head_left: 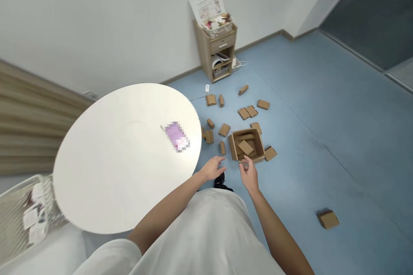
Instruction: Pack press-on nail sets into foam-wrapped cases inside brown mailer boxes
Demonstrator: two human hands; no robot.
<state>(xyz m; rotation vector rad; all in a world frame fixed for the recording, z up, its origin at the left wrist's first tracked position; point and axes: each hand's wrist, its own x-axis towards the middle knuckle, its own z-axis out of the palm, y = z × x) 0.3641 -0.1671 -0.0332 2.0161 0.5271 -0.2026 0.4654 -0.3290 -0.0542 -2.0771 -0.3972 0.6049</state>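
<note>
My left hand point(213, 168) is held out in front of my body, beside the edge of the round white table point(106, 167). Its fingers are apart and nothing is in them. My right hand point(249, 174) hangs over the near side of a large open cardboard box point(231, 148), fingers bent but spread, holding nothing. Inside that box lie a small cardboard box point(245, 147) and other brown pieces. Around it on the floor are several small cardboard boxes, among them one point(270, 153) at its right and one point(222, 148) at its left.
A pixelated purple item point(176, 135) lies on the table. Against the wall stands a wooden cabinet point(203, 49) with a white basket point(221, 30) on top. One small box point(328, 219) sits apart on the blue floor point(322, 107). A white wire basket point(19, 219) is at lower left.
</note>
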